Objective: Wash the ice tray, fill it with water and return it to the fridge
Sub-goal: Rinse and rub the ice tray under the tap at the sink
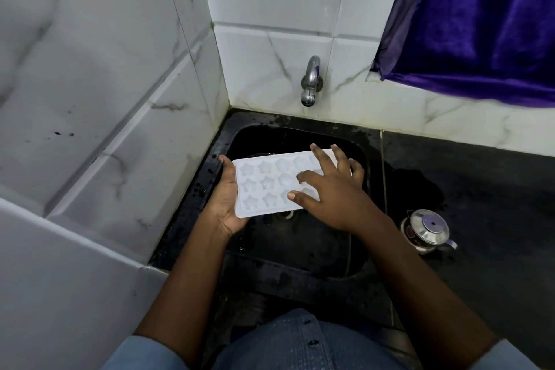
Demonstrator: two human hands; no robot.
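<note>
Holding the ice tray point(264, 186) over the black sink point(300, 252), I have it level and facing up, its long side running left to right across the basin. It is white and translucent, with rows of star-shaped and rounded moulds. It touches neither the sink's floor nor its walls, as far as I can see; only my hands bear it.

My left hand point(226, 201) grips the tray's left short end, palm under the near corner and fingers curled up round the edge, one fingertip showing at the far corner. My right hand point(333, 192) lies spread over the right part of the tray with the fingers point(319, 158) straight and fanned out, pressing on the top face and covering the moulds on that side; it is not curled round anything.

Just under the tray's near edge the drain point(285, 215) peeps out. Beyond the tray a chrome tap point(310, 81) sticks out of the white marbled wall tiles point(270, 48), its spout pointing down at the back of the sink. The sink's rim looks wet and speckled.

To my right runs a dark counter point(486, 177), and on it, near the sink, stands a small steel pot point(426, 228) with its lid on. A purple curtain point(480, 24) hangs over the counter's far end.
</note>
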